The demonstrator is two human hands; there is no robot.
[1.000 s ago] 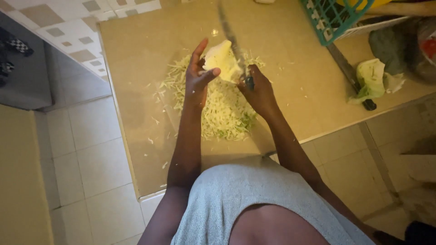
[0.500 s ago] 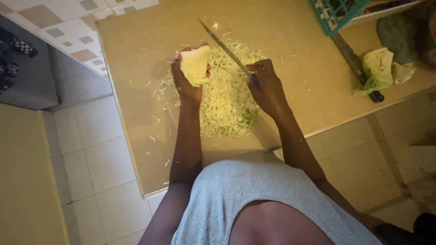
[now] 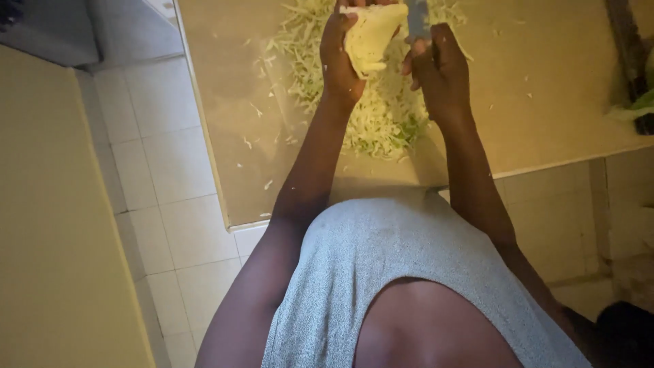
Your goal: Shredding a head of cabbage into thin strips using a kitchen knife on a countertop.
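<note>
Two hands are seen over one counter (image 3: 545,102): the left hand (image 3: 338,58) and the right hand (image 3: 441,71). One cabbage wedge (image 3: 371,34) is gripped in the left hand, and one knife (image 3: 417,17) is clasped in the right hand. One heap of shredded cabbage (image 3: 375,116) is spread on the counter. One green leaf scrap (image 3: 637,108) is seen at the right edge.

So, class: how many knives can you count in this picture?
1 for certain: the knife in the right hand, beside the cabbage wedge that the left hand holds. A dark object at the right edge may be another.
</note>
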